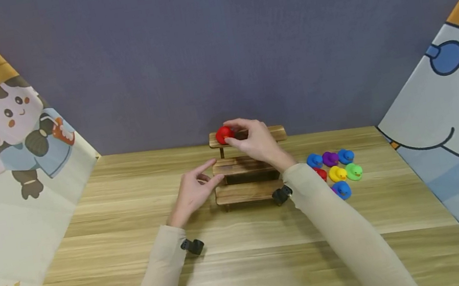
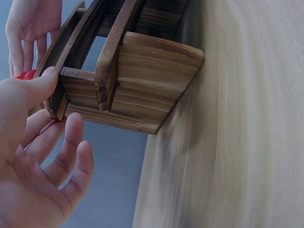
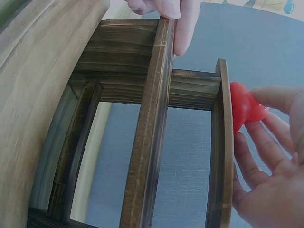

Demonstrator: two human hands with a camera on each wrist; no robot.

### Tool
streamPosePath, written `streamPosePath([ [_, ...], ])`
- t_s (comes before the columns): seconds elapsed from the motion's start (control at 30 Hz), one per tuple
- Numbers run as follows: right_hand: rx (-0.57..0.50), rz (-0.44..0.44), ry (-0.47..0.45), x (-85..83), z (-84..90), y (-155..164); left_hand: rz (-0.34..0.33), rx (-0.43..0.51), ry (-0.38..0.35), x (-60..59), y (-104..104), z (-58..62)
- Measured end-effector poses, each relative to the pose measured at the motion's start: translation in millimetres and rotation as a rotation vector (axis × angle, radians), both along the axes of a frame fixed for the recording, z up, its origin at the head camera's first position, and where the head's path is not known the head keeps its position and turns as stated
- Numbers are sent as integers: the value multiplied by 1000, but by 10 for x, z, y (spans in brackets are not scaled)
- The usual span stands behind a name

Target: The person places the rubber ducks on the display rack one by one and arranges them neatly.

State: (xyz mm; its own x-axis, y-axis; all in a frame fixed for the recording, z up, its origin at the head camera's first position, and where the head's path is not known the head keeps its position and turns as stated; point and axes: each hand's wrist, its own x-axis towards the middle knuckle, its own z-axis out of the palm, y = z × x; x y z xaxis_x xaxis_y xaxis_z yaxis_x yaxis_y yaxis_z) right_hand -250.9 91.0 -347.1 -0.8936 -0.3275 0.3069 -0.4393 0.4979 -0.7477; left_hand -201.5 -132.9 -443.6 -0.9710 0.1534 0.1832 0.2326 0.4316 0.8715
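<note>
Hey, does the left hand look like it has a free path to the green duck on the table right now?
Probably not. The left hand touches the left end of the wooden rack, and the green duck sits beyond the rack, with the right forearm crossing between.

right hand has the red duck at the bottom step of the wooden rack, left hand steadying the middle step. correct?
Not quite. The right hand holds the red duck at the top step, not the bottom, of the wooden rack; the head view shows it. The rest stands: the left hand touches the middle step's left end.
</note>
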Motion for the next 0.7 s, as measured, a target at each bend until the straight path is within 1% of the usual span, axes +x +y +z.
streamPosePath([
  [0.23,0,-15,9,34,-12,-5,-8,3,9,19,-1,-2],
  [0.43,-16,-26,22,62,-35,-48,-13,10,3,35,-8,-6],
  [0.7,-11,-51,40,121,-56,-27,-17,-9,10,46,2,-43],
])
